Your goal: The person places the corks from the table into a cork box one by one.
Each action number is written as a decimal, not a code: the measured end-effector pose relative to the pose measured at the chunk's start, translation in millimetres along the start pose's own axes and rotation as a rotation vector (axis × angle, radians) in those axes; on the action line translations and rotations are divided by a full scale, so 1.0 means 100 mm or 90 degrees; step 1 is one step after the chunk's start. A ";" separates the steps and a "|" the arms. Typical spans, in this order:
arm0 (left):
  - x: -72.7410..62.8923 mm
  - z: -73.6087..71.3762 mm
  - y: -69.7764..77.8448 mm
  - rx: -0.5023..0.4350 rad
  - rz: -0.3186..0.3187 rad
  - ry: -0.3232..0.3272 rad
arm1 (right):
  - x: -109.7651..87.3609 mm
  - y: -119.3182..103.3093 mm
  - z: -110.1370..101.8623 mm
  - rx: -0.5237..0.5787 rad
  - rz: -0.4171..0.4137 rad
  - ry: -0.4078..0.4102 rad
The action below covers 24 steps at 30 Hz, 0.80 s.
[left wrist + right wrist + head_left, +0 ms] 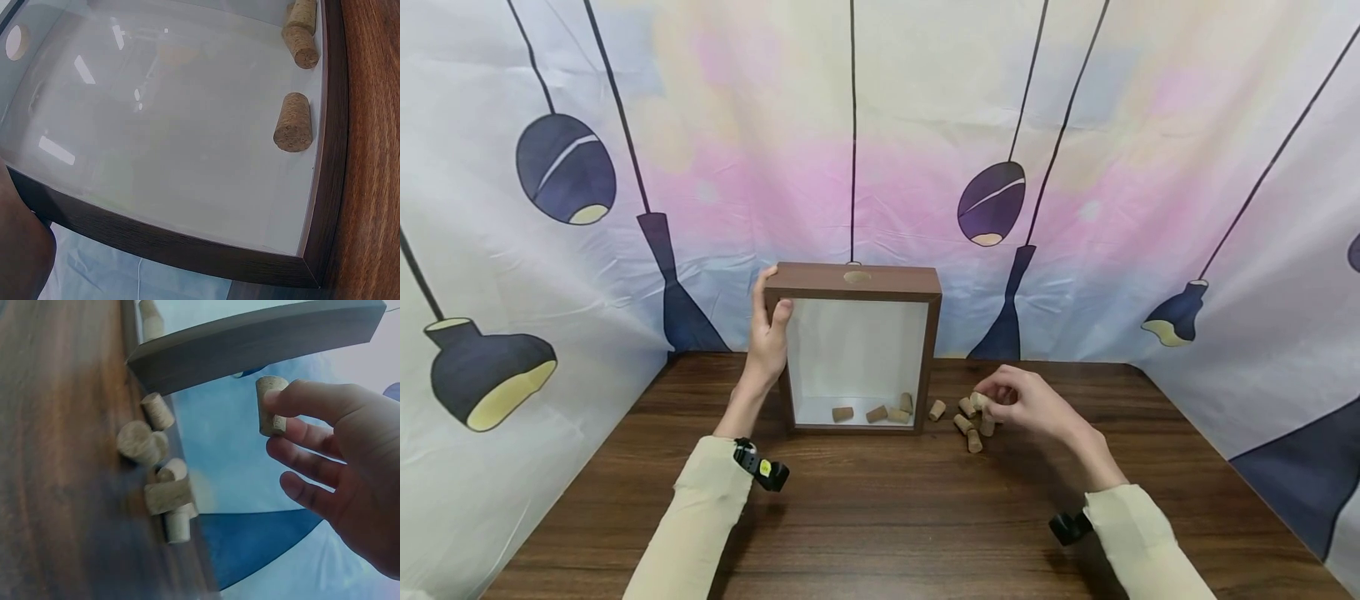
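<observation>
Dark brown outside and pale within, the box [898,283] stands upright on your bench [865,517], with an oval opening [857,277] in the middle of its top side. Your left hand [767,337] grips the upper left corner, thumb on the front, the rest wrapped about the side. Your right hand [1026,404] is to the right of the box, by the loose corks [962,424], and its fingers [312,400] are pinched together on a held cork [267,419].

The relation that counts most from here, as I judge it, is the one between that held cork and the oval opening: from your right fingers the opening lies up and to the left, well apart, beyond the box's upright right side. In the right wrist view the cork's long axis runs crosswise to that side, seemingly closer to level than end-down. Your left hand is nearer the opening, but it is taken up with the box; your right is nearer the loose corks.

Inside, four corks [876,413] show along the bottom, three of them grouped toward the right wall. (The streaks of light in your left wrist view suggest a clear pane across the front.) Outside, the loose corks sit near the box's lower right corner, one a little apart from the cluster and closer to the box.
</observation>
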<state>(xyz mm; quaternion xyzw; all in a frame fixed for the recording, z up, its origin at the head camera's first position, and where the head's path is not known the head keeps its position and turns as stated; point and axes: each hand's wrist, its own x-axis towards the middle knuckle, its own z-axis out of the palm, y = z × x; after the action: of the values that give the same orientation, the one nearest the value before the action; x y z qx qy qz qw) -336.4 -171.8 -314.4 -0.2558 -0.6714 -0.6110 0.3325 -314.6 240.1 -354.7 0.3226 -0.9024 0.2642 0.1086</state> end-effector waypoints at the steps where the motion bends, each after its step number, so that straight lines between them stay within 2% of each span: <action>1: 0.00 0.00 0.00 0.001 0.000 0.000 | 0.02 -0.02 -0.02 -0.004 -0.005 0.007; 17: 0.00 -0.01 0.01 0.000 -0.001 0.001 | 0.28 -0.34 -0.33 -0.016 -0.063 0.074; 24: 0.01 -0.01 0.01 -0.004 0.002 -0.002 | 0.42 -0.49 -0.53 -0.045 -0.096 0.114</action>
<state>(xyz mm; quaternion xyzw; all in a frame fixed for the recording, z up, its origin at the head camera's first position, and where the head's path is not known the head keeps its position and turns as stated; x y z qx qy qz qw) -336.1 -172.8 -313.4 -0.2591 -0.6694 -0.6124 0.3314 -314.0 215.3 -275.1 0.3605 -0.8712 0.2509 0.2193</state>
